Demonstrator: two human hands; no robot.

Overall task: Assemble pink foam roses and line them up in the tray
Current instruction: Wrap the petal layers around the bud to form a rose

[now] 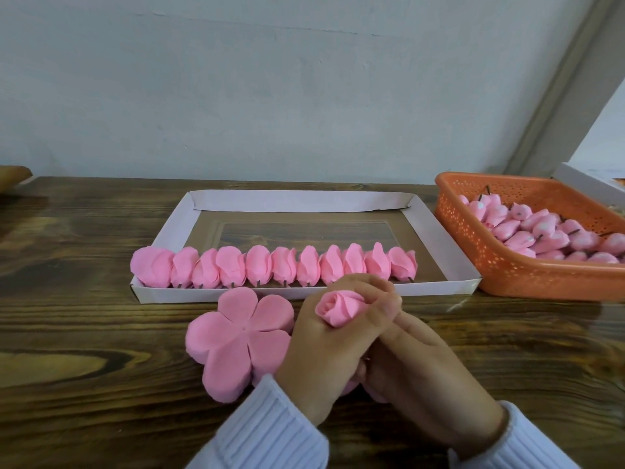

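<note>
Now the pink foam rose [339, 308] is gripped by both hands, left hand [321, 350] & right hand [419, 360] curled round it, just in front of the cardboard tray [304, 201]. Row of finished roses [274, 270] lines the tray's near edge. Petal stack [236, 336] lies on the bench [84, 299] by the left hand, w/ orange basket [507, 279] of buds [541, 231] at right.

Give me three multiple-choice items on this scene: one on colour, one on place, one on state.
1. The mesh basket is: A orange; B blue; C green.
2. The flat petal stack lies: A on the table before the cardboard tray; B in the basket; C in the tray.
3. The left grip and right grip: A hang empty; B hold one rolled rose together; C rest in the tray.
Key: 1 A, its perforated wall is orange; 2 A, it sits on wood before the tray; 3 B, both curl round the rose.
</note>
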